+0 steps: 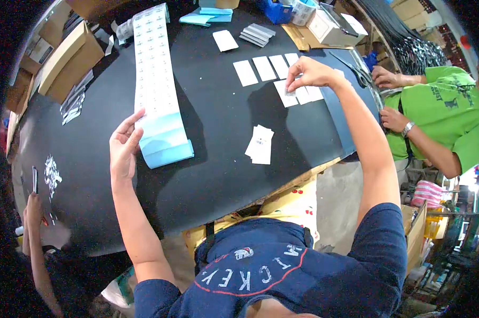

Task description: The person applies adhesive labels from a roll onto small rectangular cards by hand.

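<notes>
Two bare hands are over a matte black tabletop (213, 175) here, and they belong to the person in the navy blue printed t-shirt (271, 270) at the bottom of the frame. Nearest in, the left hand (124, 146) sits at left of centre with fingers spread and relaxed, gripping nothing; its fingertips just touch the edge of a long white strip of small printed stickers on pale blue backing paper (155, 79), probably to steady it where the strip's near end curls over. Just right of centre lies a small loose stack of white paper cards (260, 144), slightly fanned, apart from both hands. Further up, the right hand (309, 71) is narrowed into a pinch with fingertips pointing down, pressing on one card in a row of flat white rectangular cards (266, 69) laid side by side; it looks like a small sticker is under the fingers, though it's too small to be sure. At the right edge a co-worker in a bright green t-shirt (446, 111) has both hands near a dark bundle. Way up at the top sit a grey stack of cards (257, 34) and, at upper left, brown cardboard boxes (69, 55).
</notes>
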The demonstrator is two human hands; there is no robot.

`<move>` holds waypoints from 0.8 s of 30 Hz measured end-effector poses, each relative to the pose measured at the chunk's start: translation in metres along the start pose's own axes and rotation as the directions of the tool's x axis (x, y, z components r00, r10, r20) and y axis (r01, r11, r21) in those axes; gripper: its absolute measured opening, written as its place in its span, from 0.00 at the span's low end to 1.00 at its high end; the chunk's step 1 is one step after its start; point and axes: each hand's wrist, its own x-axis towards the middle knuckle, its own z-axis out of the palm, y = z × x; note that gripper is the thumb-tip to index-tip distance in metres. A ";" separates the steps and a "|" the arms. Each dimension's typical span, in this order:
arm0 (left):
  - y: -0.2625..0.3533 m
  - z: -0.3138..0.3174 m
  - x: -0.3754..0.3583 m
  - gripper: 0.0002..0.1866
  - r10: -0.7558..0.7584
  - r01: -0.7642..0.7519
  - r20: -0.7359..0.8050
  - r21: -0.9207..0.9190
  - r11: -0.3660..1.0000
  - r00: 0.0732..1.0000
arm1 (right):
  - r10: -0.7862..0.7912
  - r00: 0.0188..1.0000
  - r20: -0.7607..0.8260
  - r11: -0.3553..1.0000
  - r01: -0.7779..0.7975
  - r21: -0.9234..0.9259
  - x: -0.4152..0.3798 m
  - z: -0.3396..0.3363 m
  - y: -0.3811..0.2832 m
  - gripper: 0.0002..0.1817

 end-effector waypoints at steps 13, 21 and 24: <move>0.000 -0.005 0.001 0.24 -0.027 0.030 -0.049 0.055 0.998 0.998 | -0.088 0.993 -0.075 0.994 0.082 -0.073 0.006 0.010 0.011 0.09; -0.002 -0.006 0.002 0.24 -0.038 0.040 -0.034 0.060 0.997 0.999 | -0.090 0.985 -0.146 0.996 0.084 -0.042 0.002 0.018 0.006 0.08; -0.002 -0.007 0.002 0.24 -0.043 0.046 -0.042 0.056 0.997 0.998 | -0.098 0.976 -0.194 0.994 0.087 -0.062 -0.001 0.022 0.006 0.07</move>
